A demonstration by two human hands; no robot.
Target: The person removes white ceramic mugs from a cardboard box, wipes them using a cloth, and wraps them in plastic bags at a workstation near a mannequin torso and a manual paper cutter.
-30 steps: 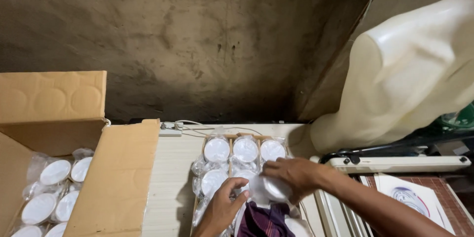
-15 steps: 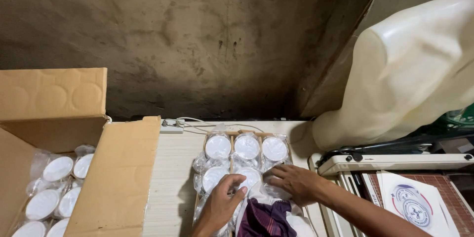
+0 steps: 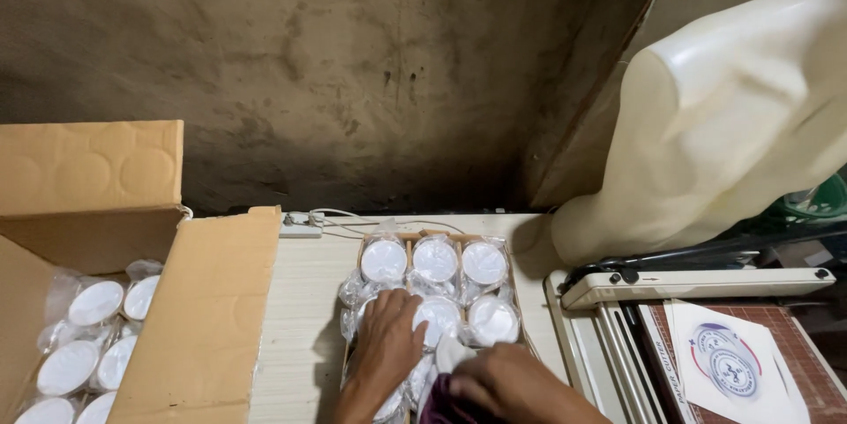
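Note:
A shallow cardboard tray (image 3: 515,287) on the pale table holds two rows of white round discs (image 3: 436,258), each wrapped in clear plastic. My left hand (image 3: 388,345) lies palm down on the near left discs, fingers loosely spread, gripping nothing. My right hand (image 3: 516,384) is low at the tray's near edge. Its fingertips touch a bit of white plastic wrap (image 3: 450,355) and a dark maroon cloth (image 3: 444,412). Whether those fingers are closed on anything is hidden.
An open cardboard box (image 3: 198,318) at the left holds several more wrapped white discs (image 3: 93,302). A white power strip (image 3: 300,228) with cables lies by the wall. A cream mannequin torso (image 3: 732,124) leans at the right, above a paper cutter (image 3: 697,285) with round printed stickers (image 3: 732,371).
My right hand brought a wrapped disc down into the tray, then drew back toward me. My left hand slid forward onto the near discs.

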